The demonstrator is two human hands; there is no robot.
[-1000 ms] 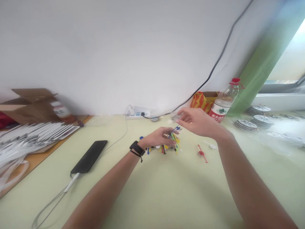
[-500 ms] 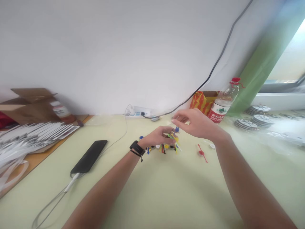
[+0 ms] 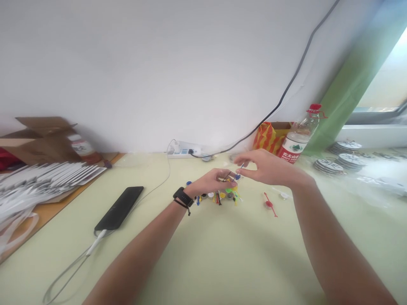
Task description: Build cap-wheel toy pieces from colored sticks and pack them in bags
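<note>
My left hand, with a black watch on its wrist, is closed around a bunch of small coloured plastic sticks held just above the pale green table. My right hand pinches a thin blue stick at the top of that bunch, fingertips touching the left hand's fingers. More small coloured pieces lie on the table under the left hand. A red stick piece lies alone to the right.
A black phone on a cable lies at the left. A power strip, a water bottle and an orange bag stand by the wall. White card stacks fill the left; round discs lie right.
My right hand came down from above the bunch to meet the left hand and now pinches the blue stick. The left hand stayed in place.
</note>
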